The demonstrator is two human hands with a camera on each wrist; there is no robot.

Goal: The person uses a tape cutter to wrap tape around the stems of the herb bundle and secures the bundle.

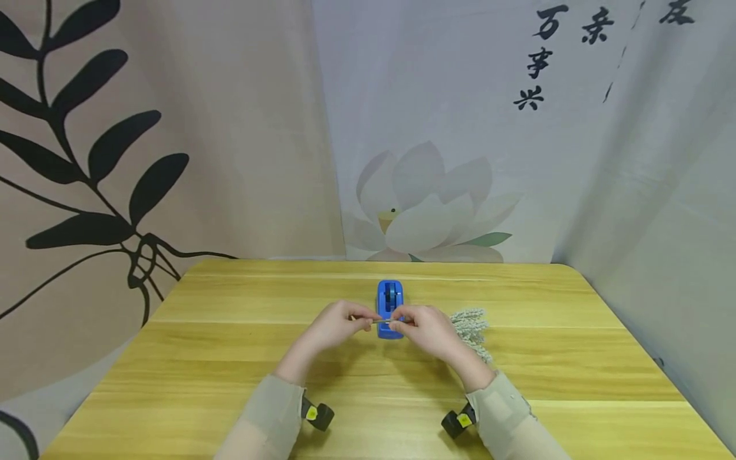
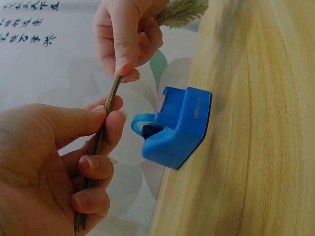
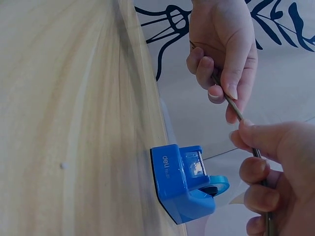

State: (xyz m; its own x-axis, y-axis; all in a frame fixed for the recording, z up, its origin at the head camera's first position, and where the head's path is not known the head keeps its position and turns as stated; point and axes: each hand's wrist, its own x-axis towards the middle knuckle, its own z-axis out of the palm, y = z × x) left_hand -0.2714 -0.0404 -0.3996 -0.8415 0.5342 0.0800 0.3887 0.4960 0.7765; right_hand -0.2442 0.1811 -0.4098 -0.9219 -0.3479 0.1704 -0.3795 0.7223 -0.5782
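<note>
A thin bundle of brown stems (image 2: 114, 88) stretches between both hands, held up above the table. Thumb and fingers of my left hand (image 1: 339, 324) pinch it, and the cut stem ends run down across the palm in the left wrist view. My right hand (image 1: 427, 329) pinches the same bundle close by, with a short bare stretch of stem between the hands. Pale, feathery dried flower heads (image 1: 470, 329) stick out beyond the right hand. Behind and below the hands stands a blue tape dispenser (image 2: 172, 145) holding a roll of tape (image 3: 221, 184).
The wooden table (image 1: 230, 358) reaches back to a printed cloth backdrop (image 1: 259, 128) with leaves, a lotus and writing. Dark wrist cameras hang under both sleeves. A small white speck (image 3: 63, 165) lies on the tabletop.
</note>
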